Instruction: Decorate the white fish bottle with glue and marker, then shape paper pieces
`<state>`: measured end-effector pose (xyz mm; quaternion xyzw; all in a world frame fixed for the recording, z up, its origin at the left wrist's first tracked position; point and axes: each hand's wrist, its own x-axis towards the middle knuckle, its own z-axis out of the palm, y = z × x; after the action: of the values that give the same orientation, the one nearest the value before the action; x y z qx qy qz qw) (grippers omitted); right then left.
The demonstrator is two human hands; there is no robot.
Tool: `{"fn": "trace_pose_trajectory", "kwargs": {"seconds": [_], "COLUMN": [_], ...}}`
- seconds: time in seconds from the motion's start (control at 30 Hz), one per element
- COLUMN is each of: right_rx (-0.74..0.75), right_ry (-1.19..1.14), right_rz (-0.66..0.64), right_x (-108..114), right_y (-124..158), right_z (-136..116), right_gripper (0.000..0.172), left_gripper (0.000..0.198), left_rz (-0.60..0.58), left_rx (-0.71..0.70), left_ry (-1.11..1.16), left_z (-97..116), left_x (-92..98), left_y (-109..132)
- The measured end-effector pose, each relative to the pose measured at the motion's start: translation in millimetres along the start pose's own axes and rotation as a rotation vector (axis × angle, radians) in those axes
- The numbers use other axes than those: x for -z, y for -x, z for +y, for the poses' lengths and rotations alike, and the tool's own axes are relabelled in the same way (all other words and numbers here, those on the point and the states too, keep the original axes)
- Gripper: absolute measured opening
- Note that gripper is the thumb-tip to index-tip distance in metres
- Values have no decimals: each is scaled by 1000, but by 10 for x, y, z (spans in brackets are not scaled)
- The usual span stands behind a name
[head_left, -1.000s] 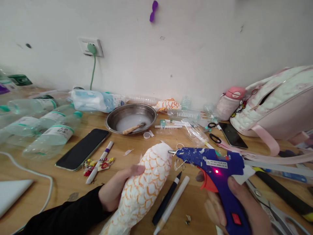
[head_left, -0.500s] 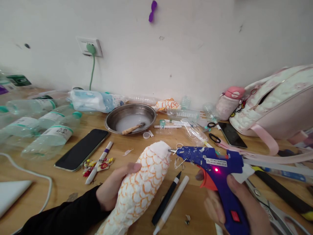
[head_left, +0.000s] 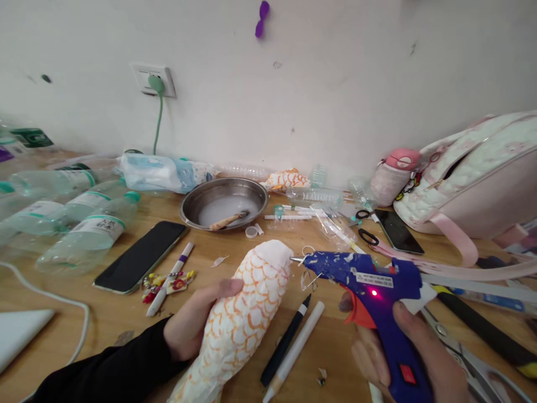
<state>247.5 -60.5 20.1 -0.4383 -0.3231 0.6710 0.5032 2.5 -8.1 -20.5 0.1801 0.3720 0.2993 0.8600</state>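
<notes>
My left hand (head_left: 201, 313) is closed round the side of a white fish model (head_left: 247, 308) painted with orange scales, its plain white end tilted up and to the right. In my right hand (head_left: 403, 347) is a blue hot glue gun (head_left: 356, 268) with a glowing red light and an orange trigger, a finger lying at the trigger. The metal nozzle points left, at the edge of the fish's white end; whether it touches, I cannot tell. Below them on the table lie a black marker (head_left: 285, 341) and a white marker (head_left: 296, 350).
A metal bowl (head_left: 188, 215) of cloudy liquid holds a wooden-handled brush. Plastic bottles (head_left: 92, 232) and a phone (head_left: 140, 257) lie left. Toward the right are scissors (head_left: 369, 236), large shears (head_left: 465, 358), a second phone (head_left: 398, 230) and a backpack (head_left: 474, 184). Another painted fish (head_left: 288, 180) rests by the wall.
The glue gun has shifted slightly to the right in my right hand. The fish's top end has moved a little up and left, with my left hand still holding it.
</notes>
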Motion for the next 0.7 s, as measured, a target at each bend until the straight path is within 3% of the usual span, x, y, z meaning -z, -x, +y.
{"fn": "trace_pose_trajectory", "kwargs": {"seconds": [0.23,0.47,0.7], "right_rx": [13,-24,-4], "right_ry": [-27,-12,24], "right_rz": [30,81,99], "right_x": [41,10,20], "right_y": [-14,-17,-22], "right_z": [26,22,37], "right_gripper": [37,40,39], "left_gripper": [51,63,56], "left_rz": [-21,-28,-5], "left_rx": [-33,-80,-69], "left_ry": [-13,-35,-57], "left_z": [5,8,6], "left_x": [-54,-109,-87], "left_y": [27,50,42]}}
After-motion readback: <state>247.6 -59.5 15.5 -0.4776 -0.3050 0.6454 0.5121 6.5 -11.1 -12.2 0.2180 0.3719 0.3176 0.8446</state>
